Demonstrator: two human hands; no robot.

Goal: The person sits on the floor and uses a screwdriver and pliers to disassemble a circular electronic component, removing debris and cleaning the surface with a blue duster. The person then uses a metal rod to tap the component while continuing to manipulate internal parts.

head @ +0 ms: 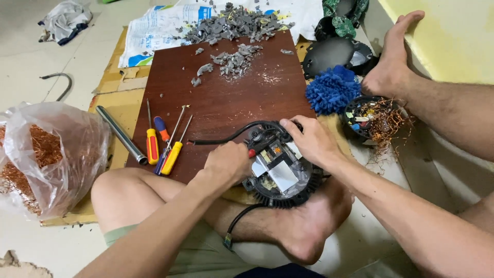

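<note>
The round black finned housing (282,177) rests at the near edge of the dark brown board (226,98), propped against the person's bare foot (309,226). Inside it sit a circuit board and white and grey blocks. The left hand (226,163) is clenched around a red-handled tool (251,153) whose tip goes into the housing. The right hand (313,140) grips the housing's far rim, fingers curled over the black cable (226,137) that loops out across the board.

Left of the hands, four screwdrivers (162,141) with red, yellow and blue handles lie side by side near the board's left edge, and a metal tube (121,135) lies just off it on cardboard. The middle of the board is bare. Further left on the floor stands a clear plastic bag (51,154) full of copper wire.

To the right, a second black housing (373,119) holds tangled copper wire and small parts; a blue fluffy mitt (332,88) lies just beside it.

At the board's far end lie grey broken chips (234,59), with a bigger heap (231,23) on a white printed sack (154,33) with blue patches.
</note>
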